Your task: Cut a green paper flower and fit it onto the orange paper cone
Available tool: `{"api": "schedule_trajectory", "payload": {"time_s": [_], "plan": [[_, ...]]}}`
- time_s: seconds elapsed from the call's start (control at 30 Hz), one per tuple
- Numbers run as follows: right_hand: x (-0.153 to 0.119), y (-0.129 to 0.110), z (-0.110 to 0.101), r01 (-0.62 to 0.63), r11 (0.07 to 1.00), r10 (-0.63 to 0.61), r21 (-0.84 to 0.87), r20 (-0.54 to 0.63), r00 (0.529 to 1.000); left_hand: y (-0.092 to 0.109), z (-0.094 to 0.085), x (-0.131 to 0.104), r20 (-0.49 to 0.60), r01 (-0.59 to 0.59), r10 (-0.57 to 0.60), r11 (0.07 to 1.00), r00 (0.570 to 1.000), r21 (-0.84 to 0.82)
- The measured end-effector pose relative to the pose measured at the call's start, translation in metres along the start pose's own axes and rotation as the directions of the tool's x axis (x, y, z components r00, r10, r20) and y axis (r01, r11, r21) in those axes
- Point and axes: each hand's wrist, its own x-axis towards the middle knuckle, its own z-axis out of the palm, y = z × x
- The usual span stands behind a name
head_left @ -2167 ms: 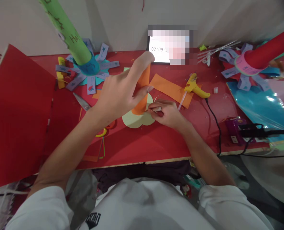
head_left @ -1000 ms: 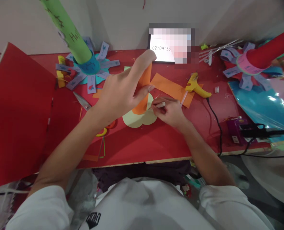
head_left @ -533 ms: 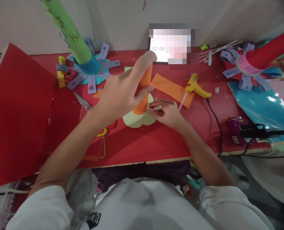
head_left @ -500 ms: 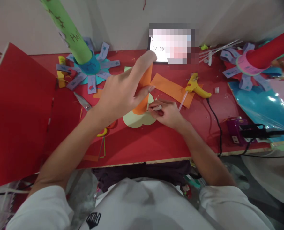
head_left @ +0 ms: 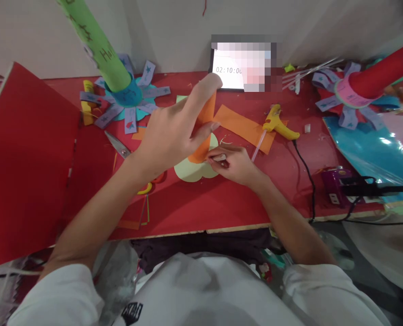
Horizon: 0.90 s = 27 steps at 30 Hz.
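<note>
My left hand (head_left: pixel 174 131) grips an upright orange paper roll (head_left: pixel 204 113) between thumb and fingers. The roll stands on a pale green paper shape (head_left: pixel 194 171) with rounded lobes, lying on the red table. At the foot of the roll, on its right side, is my right hand (head_left: pixel 233 164), its fingers pinched together. A small whitish thing shows between those fingers, too small to name. Behind my hands lies a flat orange strip (head_left: pixel 238 124), its right end under the yellow glue gun (head_left: pixel 278 124).
Scissors (head_left: pixel 120 146) lie left of my hands. A green tube (head_left: pixel 99 50) stands at the back left, a red tube (head_left: pixel 385 74) at the right. A lit tablet (head_left: pixel 228 77) leans at the wall. A purple box (head_left: pixel 335 185) and blue sheet (head_left: pixel 367 149) sit right.
My right hand has shifted slightly left and down, closer to the foot of the orange roll. My left hand keeps its hold with hardly any movement. The tablet's digits have advanced.
</note>
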Motion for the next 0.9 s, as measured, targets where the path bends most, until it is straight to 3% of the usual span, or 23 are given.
{"api": "schedule_trajectory", "payload": {"time_s": [0.9], "plan": [[0.002,-0.0065,0.0018,0.034,0.998,-0.035,0.051,0.036,0.999,-0.0012,-0.0002,0.0005,0.066,0.05,-0.049,0.999,0.997,-0.01]]}}
